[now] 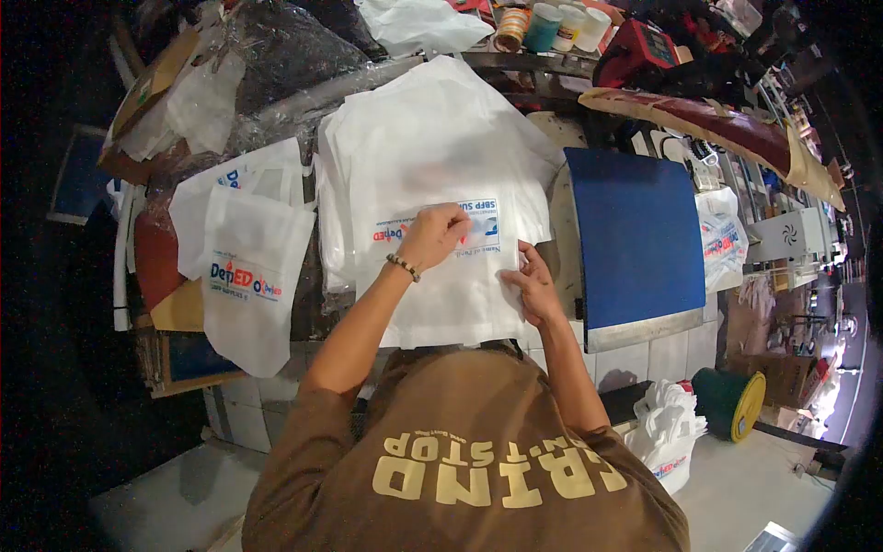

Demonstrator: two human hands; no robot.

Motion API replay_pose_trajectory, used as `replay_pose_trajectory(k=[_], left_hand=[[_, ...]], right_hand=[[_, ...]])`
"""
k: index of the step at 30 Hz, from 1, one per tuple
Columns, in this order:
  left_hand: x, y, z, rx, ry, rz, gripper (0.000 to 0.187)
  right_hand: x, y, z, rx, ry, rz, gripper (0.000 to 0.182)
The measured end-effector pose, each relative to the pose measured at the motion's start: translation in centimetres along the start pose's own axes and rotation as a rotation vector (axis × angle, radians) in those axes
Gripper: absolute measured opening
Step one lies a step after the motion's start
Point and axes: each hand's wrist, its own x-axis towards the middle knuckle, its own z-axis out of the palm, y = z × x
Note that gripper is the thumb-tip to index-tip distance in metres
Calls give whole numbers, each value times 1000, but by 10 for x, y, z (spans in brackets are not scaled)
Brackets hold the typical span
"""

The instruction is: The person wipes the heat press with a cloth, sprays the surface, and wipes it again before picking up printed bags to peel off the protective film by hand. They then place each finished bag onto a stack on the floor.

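Note:
A stack of white fabric bags (405,129) lies in front of me, the top one printed in blue and red. My left hand (434,241), with a beaded bracelet at the wrist, rests on the print, its fingers curled together; whatever they may pinch is too small to make out. At the right edge of the top bag is my right hand (533,283), fingers apart, touching the fabric near the edge. Part of the print is covered by my left hand.
Printed white bags (253,317) hang over the left side. A blue board (635,239) stands right of the stack. Containers (543,28) and a red device (639,51) are at the back. More bags (664,432) and a green bin (722,400) sit lower right.

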Motion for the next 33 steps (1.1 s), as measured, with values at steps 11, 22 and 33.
replay_pose_trajectory(k=[11,22,33], left_hand=[[4,-17,-7,65,127,60,14],[6,-15,-14,-49,95,-119,13],[-43,-44,-54,683,470,-58,39]], right_hand=[[-3,-1,-2,8,-17,27,57],[-6,-4,-2,40,-38,32,59],[-6,2,-2,61,36,-26,56]])
